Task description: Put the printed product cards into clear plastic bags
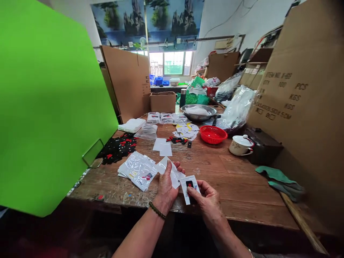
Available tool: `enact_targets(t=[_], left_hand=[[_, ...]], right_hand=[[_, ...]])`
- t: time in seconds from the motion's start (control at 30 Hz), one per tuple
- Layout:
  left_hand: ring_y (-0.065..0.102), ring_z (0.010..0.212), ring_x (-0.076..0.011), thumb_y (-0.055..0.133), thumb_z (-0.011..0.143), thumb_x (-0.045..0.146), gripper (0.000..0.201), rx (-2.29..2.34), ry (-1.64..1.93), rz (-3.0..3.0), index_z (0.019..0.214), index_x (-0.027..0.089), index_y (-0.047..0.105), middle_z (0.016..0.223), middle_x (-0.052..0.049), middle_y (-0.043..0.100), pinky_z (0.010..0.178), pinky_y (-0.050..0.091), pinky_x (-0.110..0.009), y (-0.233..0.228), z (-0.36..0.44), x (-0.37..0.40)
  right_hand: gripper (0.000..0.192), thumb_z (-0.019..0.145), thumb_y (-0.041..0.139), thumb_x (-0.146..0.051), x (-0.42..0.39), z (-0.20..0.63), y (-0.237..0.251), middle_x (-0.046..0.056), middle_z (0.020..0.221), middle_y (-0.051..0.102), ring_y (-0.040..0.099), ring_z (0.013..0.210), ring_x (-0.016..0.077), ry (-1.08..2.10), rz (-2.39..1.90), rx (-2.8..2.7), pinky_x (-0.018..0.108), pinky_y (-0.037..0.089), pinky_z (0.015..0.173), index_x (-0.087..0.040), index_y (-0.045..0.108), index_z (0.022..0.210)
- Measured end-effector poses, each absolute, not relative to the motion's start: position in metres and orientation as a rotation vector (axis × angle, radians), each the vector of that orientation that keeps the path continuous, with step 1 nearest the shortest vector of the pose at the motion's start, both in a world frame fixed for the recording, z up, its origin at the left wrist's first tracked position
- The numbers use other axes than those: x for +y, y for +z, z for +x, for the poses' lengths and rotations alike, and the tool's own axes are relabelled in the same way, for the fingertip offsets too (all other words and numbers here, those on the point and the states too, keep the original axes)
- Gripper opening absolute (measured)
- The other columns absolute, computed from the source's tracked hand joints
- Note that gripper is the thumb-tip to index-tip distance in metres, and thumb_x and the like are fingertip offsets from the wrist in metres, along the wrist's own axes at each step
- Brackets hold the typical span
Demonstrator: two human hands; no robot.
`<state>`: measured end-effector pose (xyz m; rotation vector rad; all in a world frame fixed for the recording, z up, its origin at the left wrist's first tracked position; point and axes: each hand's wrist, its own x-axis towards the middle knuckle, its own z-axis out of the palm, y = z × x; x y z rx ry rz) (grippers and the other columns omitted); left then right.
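Note:
My left hand [167, 186] is closed on a small clear plastic bag [172, 172], the thumb lying over it. Close beside the bag's lower right corner, my right hand [209, 200] pinches a white printed card [192, 180]. A small black piece with a red mark [189, 184] lies on that card under my right thumb. To the left of my left hand is a stack of filled clear bags [137, 171] showing small coloured parts. Plain white cards [162, 146] lie just beyond my hands. A heap of black and red pieces [118, 147] spreads farther left.
Behind are printed slips [186, 131], flat clear bags [146, 132], a red plastic basket [213, 135] and a metal pan [199, 116]. A lidded mug [240, 146] and green cloth [279, 181] sit right. A green panel [51, 107] and cardboard [301, 114] flank the table.

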<state>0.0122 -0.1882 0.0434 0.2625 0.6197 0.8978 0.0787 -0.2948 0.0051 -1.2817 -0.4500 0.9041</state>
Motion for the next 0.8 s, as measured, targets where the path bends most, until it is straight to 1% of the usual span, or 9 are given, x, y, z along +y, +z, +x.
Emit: enact_targets(t=[0.07, 0.17, 0.27, 0.37, 0.5, 0.67, 0.8], left_hand=[[0.063, 0.058, -0.0141, 0.063, 0.087, 0.035, 0.025, 0.628, 0.912, 0.245, 0.080, 0.010, 0.065, 0.067, -0.005, 0.066, 0.057, 0.053, -0.026, 0.042, 0.003, -0.188], [0.065, 0.062, -0.0147, 0.066, 0.085, 0.033, 0.021, 0.629, 0.950, 0.232, 0.084, 0.011, 0.065, 0.073, -0.006, 0.068, 0.064, 0.055, -0.028, 0.041, -0.007, -0.189], [0.066, 0.067, -0.0154, 0.071, 0.081, 0.031, 0.020, 0.579, 0.980, 0.244, 0.089, 0.014, 0.064, 0.079, -0.006, 0.069, 0.072, 0.056, -0.032, 0.039, -0.014, -0.191], [0.066, 0.071, -0.0166, 0.076, 0.077, 0.032, 0.025, 0.519, 0.972, 0.289, 0.090, 0.014, 0.064, 0.082, -0.006, 0.069, 0.075, 0.056, -0.033, 0.037, -0.019, -0.193], [0.066, 0.071, -0.0162, 0.077, 0.075, 0.034, 0.027, 0.497, 0.992, 0.340, 0.089, 0.014, 0.064, 0.085, -0.006, 0.070, 0.076, 0.055, -0.034, 0.034, -0.023, -0.197], [0.068, 0.078, -0.0190, 0.079, 0.072, 0.035, 0.031, 0.526, 0.989, 0.347, 0.091, 0.014, 0.065, 0.091, -0.008, 0.071, 0.081, 0.055, -0.036, 0.033, -0.024, -0.201], [0.068, 0.079, -0.0193, 0.081, 0.071, 0.035, 0.033, 0.531, 0.974, 0.342, 0.092, 0.014, 0.066, 0.089, -0.008, 0.072, 0.082, 0.054, -0.036, 0.032, -0.022, -0.203]], right_hand=[[0.048, 0.060, 0.086, -0.051, -0.290, 0.071, 0.004, 0.000, 0.068, 0.067, 0.057, 0.054, 0.0151, 0.985, -1.267, -0.483, 0.021, 0.045, 0.042, -0.019, 0.066, 0.089], [0.045, 0.060, 0.087, -0.049, -0.284, 0.068, 0.004, -0.001, 0.063, 0.065, 0.054, 0.048, 0.0118, 1.150, -1.206, -0.542, 0.018, 0.040, 0.039, -0.018, 0.066, 0.085], [0.045, 0.056, 0.090, -0.046, -0.280, 0.070, 0.007, -0.001, 0.059, 0.063, 0.049, 0.043, 0.0082, 1.279, -1.147, -0.582, 0.016, 0.035, 0.037, -0.015, 0.067, 0.080], [0.047, 0.050, 0.093, -0.044, -0.276, 0.073, 0.013, -0.001, 0.058, 0.063, 0.047, 0.042, 0.0075, 1.361, -1.129, -0.589, 0.016, 0.033, 0.036, -0.015, 0.067, 0.077], [0.049, 0.043, 0.095, -0.043, -0.272, 0.074, 0.017, -0.001, 0.055, 0.064, 0.049, 0.041, 0.0092, 1.344, -1.166, -0.595, 0.018, 0.034, 0.037, -0.015, 0.064, 0.069], [0.052, 0.042, 0.095, -0.040, -0.266, 0.072, 0.009, 0.000, 0.056, 0.067, 0.055, 0.045, 0.0130, 1.257, -1.196, -0.560, 0.021, 0.040, 0.043, -0.018, 0.058, 0.070], [0.055, 0.039, 0.096, -0.038, -0.262, 0.069, 0.005, 0.001, 0.060, 0.070, 0.059, 0.050, 0.0142, 1.216, -1.158, -0.513, 0.023, 0.044, 0.049, -0.018, 0.056, 0.072]])
